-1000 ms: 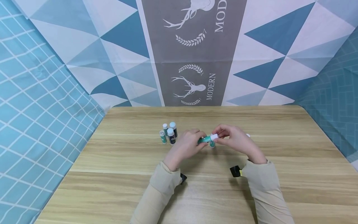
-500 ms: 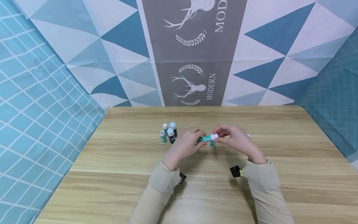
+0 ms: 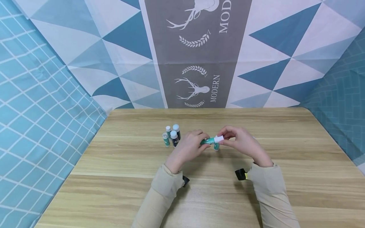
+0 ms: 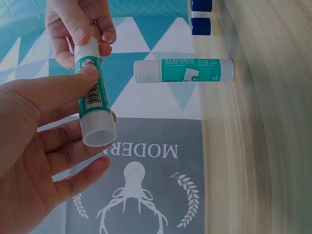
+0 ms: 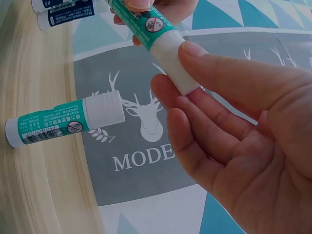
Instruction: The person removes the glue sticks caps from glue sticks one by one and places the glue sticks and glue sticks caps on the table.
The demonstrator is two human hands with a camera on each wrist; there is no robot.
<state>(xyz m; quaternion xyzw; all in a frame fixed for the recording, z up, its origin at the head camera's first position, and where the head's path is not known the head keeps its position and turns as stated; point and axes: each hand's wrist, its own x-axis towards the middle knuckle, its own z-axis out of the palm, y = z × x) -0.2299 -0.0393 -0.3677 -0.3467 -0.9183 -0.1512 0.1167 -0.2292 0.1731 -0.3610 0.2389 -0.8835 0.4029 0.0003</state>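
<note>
My left hand (image 3: 189, 144) holds a green-and-white glue stick (image 4: 95, 92) by its labelled body, between thumb and fingers. At its other end, my right hand (image 3: 240, 141) pinches the white cap (image 5: 170, 61) between thumb and fingertips. The cap meets the green body in the right wrist view. The glue stick lies nearly level above the table, bottom end toward the left palm. A second green glue stick (image 5: 51, 124) stands upright on the table just below the hands, its white top partly hidden in the head view.
Left of the left hand stand two green glue sticks (image 3: 166, 139) and two dark blue ones (image 3: 175, 139), close together. A small white object (image 3: 253, 137) shows behind the right hand. Black pieces (image 3: 240, 174) jut from the wrists. Patterned cloth (image 3: 196, 85) hangs behind the wooden table (image 3: 114, 190).
The held glue stick has tilted slightly nearer to level. My right hand has shifted a little to the right, and my left forearm slightly to the left. The standing glue sticks stay put.
</note>
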